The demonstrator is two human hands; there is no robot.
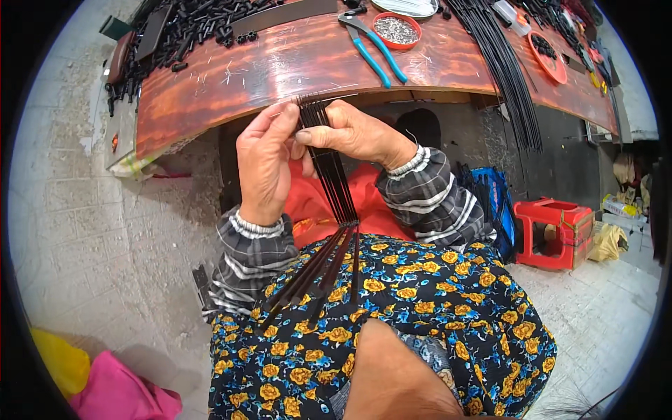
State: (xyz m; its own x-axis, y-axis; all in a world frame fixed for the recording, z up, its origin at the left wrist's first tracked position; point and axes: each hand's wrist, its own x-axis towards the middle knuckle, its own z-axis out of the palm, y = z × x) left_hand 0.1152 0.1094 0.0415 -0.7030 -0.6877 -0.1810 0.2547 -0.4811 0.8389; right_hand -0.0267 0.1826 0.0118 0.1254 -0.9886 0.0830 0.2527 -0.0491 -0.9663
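In front of my lap, both hands hold a bundle of thin black umbrella ribs (332,183). My right hand (353,135) is closed round the upper part, its thumb pressed across the ribs. On the other side, my left hand (266,155) is closed, thumb and forefinger pinching at the top ends; a thin wire-like piece sticks out near there. What exactly those fingertips hold is too small to make out. Lower down, the ribs are joined at a cluster, then fan out as dark strips (308,276) over the flowered apron (420,294).
Ahead stands a reddish wooden table (189,98) with blue-handled pliers (378,56), a red dish of small metal pieces (396,30) and a pile of black parts (196,28). Long black rods (507,84) overhang its front edge. A red stool (553,227) stands at right.
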